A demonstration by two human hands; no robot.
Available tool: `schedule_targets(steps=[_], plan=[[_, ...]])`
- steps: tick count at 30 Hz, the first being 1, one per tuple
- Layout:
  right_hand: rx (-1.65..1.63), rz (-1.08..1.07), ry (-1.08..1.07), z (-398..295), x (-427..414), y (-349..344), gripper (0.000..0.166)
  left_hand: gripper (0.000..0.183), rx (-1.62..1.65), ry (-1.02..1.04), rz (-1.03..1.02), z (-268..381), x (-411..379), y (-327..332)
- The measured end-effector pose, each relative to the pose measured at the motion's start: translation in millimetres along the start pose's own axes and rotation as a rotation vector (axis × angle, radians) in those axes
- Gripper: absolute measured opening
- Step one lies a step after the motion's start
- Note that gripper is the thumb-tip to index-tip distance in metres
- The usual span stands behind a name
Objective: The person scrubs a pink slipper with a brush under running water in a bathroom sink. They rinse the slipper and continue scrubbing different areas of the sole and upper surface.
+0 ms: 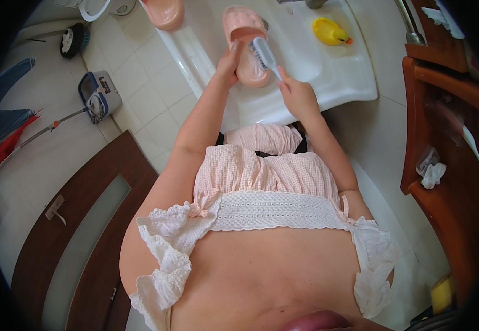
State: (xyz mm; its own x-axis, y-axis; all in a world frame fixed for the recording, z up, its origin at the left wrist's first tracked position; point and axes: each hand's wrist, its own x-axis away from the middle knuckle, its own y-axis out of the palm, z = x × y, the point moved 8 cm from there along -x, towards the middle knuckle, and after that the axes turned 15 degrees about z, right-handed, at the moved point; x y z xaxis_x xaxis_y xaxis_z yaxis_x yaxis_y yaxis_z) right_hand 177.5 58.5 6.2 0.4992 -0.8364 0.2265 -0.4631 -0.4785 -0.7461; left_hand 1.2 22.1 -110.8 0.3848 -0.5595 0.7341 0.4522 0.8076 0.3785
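My left hand (228, 65) grips the side of a pink slipper (256, 79) over a white ceramic sink (260, 108). Between the slipper's toe strap and heel, its insole looks wet, with whitish suds on it. A scrubbing brush (266, 53) with a light grey-blue back lies with its dark bristles against or just over the insole's right side. Its handle is in my right hand (299, 96), fingers closed round it. Another pink slipper (167, 14) rests at the sink's upper left edge. A yellow rubber duck (330, 32) sits on the sink at the upper right.
Part of a metal faucet (314, 3) shows at the top edge. On the right stands a reddish-brown wooden shelf (413, 124) with crumpled tissue (433, 175). Left are a mop bucket (109, 93), a mop handle (53, 126) and a brown door (78, 215) with a glass panel.
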Motion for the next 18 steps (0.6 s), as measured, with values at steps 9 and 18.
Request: schedule_targets(steps=[9,18], plan=[[0.296,0.076,-0.091,-31,0,15,0.041,0.055,-0.082,0.094,0.092,-3,0,-4],[0.192,-0.122,-0.020,-34,29,13,0.039,0.059,0.004,0.105,0.050,4,0,0]])
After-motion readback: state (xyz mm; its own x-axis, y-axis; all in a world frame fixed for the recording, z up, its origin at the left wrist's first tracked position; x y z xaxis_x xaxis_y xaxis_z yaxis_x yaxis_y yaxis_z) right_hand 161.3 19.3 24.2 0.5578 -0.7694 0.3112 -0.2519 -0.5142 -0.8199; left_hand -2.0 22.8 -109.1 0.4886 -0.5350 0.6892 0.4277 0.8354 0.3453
